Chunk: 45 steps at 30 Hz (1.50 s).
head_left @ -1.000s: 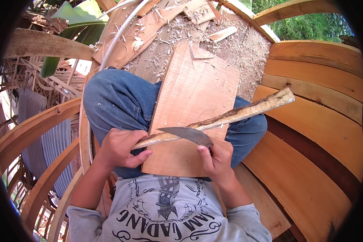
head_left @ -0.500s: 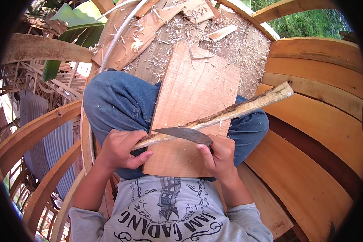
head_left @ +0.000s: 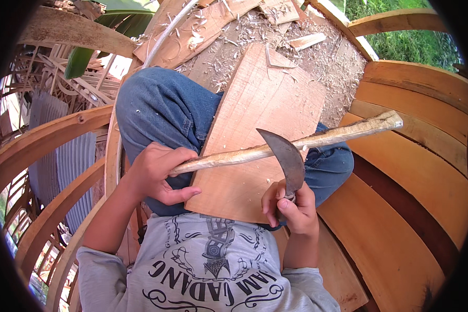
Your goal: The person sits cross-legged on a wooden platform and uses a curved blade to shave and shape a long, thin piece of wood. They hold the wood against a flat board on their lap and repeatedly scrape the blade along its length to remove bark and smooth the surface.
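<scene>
My left hand [head_left: 158,174] grips the near end of a long pale wooden stick [head_left: 317,139] that lies slanting across a flat reddish wooden board [head_left: 255,114]. The board rests on my lap, over my blue jeans [head_left: 161,112]. My right hand [head_left: 291,208] is closed on the handle of a curved dark-bladed knife [head_left: 286,158]. The blade points up and away from me, and its edge sits against the middle of the stick.
Wood shavings and offcuts [head_left: 255,31] cover the ground ahead of my knees. Curved wooden planks [head_left: 411,171] rise on the right, and curved wooden ribs [head_left: 52,140] on the left. Green leaves [head_left: 114,21] and grass [head_left: 400,36] lie beyond.
The knife has swung from lying flat along the stick to standing upright against it, further along the stick. The stick's far end has shifted slightly.
</scene>
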Each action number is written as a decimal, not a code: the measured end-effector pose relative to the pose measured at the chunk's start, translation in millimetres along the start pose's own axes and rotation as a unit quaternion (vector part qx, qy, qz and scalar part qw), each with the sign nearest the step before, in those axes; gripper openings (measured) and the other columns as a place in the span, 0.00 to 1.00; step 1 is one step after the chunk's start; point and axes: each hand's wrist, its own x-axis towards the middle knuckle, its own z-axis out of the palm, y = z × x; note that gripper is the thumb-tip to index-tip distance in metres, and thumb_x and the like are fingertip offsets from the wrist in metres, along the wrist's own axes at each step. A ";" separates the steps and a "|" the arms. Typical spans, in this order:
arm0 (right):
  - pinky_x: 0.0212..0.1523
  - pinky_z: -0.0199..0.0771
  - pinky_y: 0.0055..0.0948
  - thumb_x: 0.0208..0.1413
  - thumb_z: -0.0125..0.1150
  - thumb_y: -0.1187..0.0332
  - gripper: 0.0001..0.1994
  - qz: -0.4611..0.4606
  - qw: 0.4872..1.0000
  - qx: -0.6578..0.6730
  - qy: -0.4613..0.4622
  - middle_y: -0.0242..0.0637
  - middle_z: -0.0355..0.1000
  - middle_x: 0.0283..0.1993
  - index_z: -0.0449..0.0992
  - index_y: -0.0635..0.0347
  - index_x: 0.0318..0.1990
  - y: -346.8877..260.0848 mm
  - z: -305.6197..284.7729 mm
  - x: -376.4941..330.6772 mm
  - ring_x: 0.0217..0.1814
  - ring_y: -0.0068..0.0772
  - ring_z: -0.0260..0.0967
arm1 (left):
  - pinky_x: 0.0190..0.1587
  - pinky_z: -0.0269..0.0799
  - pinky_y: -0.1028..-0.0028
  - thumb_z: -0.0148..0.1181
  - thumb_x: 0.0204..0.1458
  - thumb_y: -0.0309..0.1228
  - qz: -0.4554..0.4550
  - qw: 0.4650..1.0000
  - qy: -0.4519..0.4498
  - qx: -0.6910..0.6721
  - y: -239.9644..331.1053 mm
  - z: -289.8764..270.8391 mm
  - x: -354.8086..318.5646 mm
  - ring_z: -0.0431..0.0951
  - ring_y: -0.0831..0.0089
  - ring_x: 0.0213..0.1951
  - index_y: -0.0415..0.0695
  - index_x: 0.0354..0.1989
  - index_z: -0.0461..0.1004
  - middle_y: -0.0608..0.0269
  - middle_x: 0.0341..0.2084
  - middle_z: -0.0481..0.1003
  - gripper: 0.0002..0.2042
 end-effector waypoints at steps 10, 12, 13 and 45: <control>0.12 0.54 0.18 0.59 0.54 0.63 0.13 -0.001 0.987 -0.156 -0.041 0.32 0.60 0.17 0.67 0.64 0.30 10.8 2.7 10.3 0.14 0.17 0.56 | 0.16 0.60 0.76 0.71 0.32 0.37 -0.009 1.000 0.003 0.019 0.7 3.2 -5.6 0.67 0.72 0.11 0.37 0.35 0.73 0.67 0.10 0.62 0.22; 0.08 0.51 0.20 0.59 0.53 0.64 0.14 -0.024 0.995 -0.076 0.061 0.32 0.58 0.14 0.63 0.64 0.27 2.1 7.0 6.6 0.10 0.18 0.52 | 0.16 0.60 0.76 0.71 0.32 0.37 -0.010 1.000 0.011 0.026 1.7 2.5 -6.5 0.67 0.72 0.11 0.38 0.35 0.74 0.66 0.10 0.62 0.22; 0.11 0.51 0.18 0.59 0.53 0.68 0.11 -0.054 0.995 -0.065 0.060 0.30 0.60 0.15 0.65 0.66 0.29 7.6 5.2 4.4 0.12 0.15 0.53 | 0.16 0.60 0.76 0.71 0.32 0.37 -0.009 1.000 0.007 0.022 3.0 2.7 -4.6 0.67 0.72 0.11 0.38 0.35 0.74 0.66 0.10 0.62 0.22; 0.01 0.52 0.18 0.66 0.38 0.57 0.14 -0.383 0.873 0.120 0.275 0.26 0.49 0.11 0.59 0.53 0.30 -50.9 -55.3 -10.9 0.04 0.16 0.43 | 0.17 0.57 0.76 0.71 0.32 0.35 -0.029 1.000 0.001 0.006 -1.8 3.5 -5.4 0.65 0.73 0.11 0.37 0.36 0.73 0.67 0.10 0.60 0.22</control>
